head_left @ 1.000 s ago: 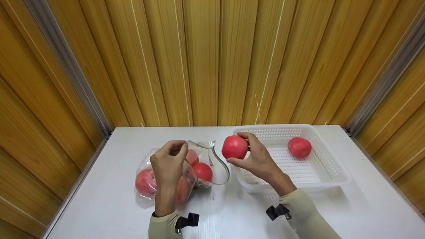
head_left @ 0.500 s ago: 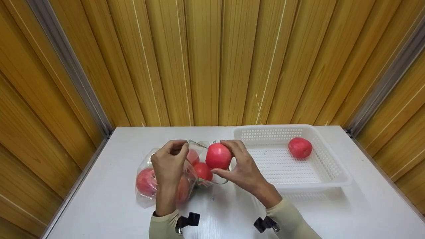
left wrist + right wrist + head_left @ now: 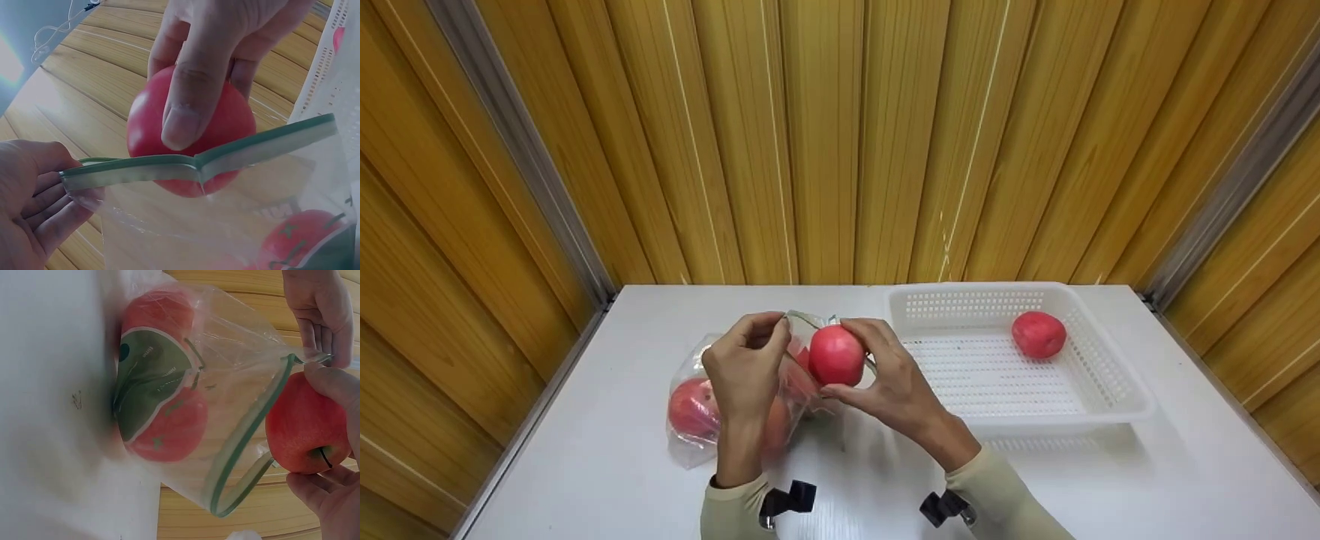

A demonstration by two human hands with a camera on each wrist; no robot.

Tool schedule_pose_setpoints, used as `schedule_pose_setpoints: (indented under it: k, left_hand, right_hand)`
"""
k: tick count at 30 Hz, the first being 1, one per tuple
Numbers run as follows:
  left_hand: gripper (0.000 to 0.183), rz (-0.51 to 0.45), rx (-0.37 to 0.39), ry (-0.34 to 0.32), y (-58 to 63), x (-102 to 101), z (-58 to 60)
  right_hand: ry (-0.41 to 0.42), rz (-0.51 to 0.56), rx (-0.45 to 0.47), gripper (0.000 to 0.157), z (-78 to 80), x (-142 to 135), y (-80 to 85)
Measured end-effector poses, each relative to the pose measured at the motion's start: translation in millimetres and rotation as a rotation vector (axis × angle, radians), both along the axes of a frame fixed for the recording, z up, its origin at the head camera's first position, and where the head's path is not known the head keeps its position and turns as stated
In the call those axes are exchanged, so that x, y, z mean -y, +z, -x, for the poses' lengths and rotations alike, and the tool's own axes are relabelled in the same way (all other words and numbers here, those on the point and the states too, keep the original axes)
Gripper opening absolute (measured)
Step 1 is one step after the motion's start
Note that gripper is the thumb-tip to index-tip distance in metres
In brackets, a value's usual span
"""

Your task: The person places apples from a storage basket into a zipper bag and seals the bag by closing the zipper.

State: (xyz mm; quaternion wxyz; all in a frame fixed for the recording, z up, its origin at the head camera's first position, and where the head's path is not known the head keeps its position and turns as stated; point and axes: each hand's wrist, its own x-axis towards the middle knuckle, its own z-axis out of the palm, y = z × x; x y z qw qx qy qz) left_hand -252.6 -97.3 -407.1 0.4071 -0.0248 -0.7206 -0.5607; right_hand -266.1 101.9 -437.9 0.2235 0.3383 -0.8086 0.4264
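My right hand [image 3: 896, 379] grips a red apple [image 3: 837, 355] between thumb and fingers; its stem shows in the right wrist view. The apple is at the mouth of a clear zip bag [image 3: 242, 433] with a green-edged opening, and in the left wrist view its lower part lies behind the bag's near rim. With thumb and fingers, my left hand [image 3: 746, 367] pinches one corner of that rim. Inside the bag sit several red apples [image 3: 174, 422], partly hidden by its green printed label and, in the head view, by my left hand.
A white perforated plastic basket [image 3: 1110, 409] stands on the right of the white table [image 3: 607, 450], holding one red apple [image 3: 1039, 335]. Yellow wood-patterned panels [image 3: 825, 150] rise behind the table and on both sides.
My right hand has carried its apple leftward, from beside the basket's left edge to the bag's mouth. The left hand has stayed nearly in place, still pinching the rim.
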Motion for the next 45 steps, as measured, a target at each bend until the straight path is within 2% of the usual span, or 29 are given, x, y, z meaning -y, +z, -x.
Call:
schedule_pose_setpoints:
  k: [4, 8, 13, 19, 26, 39, 42, 45]
  left_hand:
    - [0.005, -0.047, 0.0, -0.016, 0.8, 0, -1.8]
    - [0.005, -0.071, -0.007, -0.02, 1.2, 0, -1.9]
    - [0.005, -0.072, -0.005, -0.025, 0.4, -1, -1.2]
    - [0.005, -0.091, 0.021, -0.033, 1.4, 0, -3.2]
    - [0.004, -0.093, 0.02, -0.025, 0.9, 2, -2.5]
    - [0.005, -0.102, 0.029, -0.032, 0.0, 2, -2.7]
    - [0.005, -0.097, 0.032, -0.027, 0.2, 2, -3.0]
    - [0.005, -0.094, 0.031, -0.022, -0.1, 3, -3.1]
  right_hand:
    - [0.048, 0.01, 0.005, 0.079, 0.6, 3, -1.3]
    - [0.075, 0.008, -0.054, 0.069, 1.7, 6, -0.4]
    - [0.059, -0.021, -0.139, 0.055, 3.8, 5, 1.4]
    - [0.031, -0.04, -0.17, 0.049, 5.9, -2, -2.1]
    - [-0.005, -0.064, -0.137, 0.051, 7.3, -18, 1.9]
    - [-0.058, -0.12, -0.136, 0.051, 15.0, -42, 6.8]
    - [-0.053, -0.122, -0.103, 0.051, 15.6, -46, 5.3]
    - [-0.028, -0.147, -0.032, 0.05, 15.0, -48, 2.4]
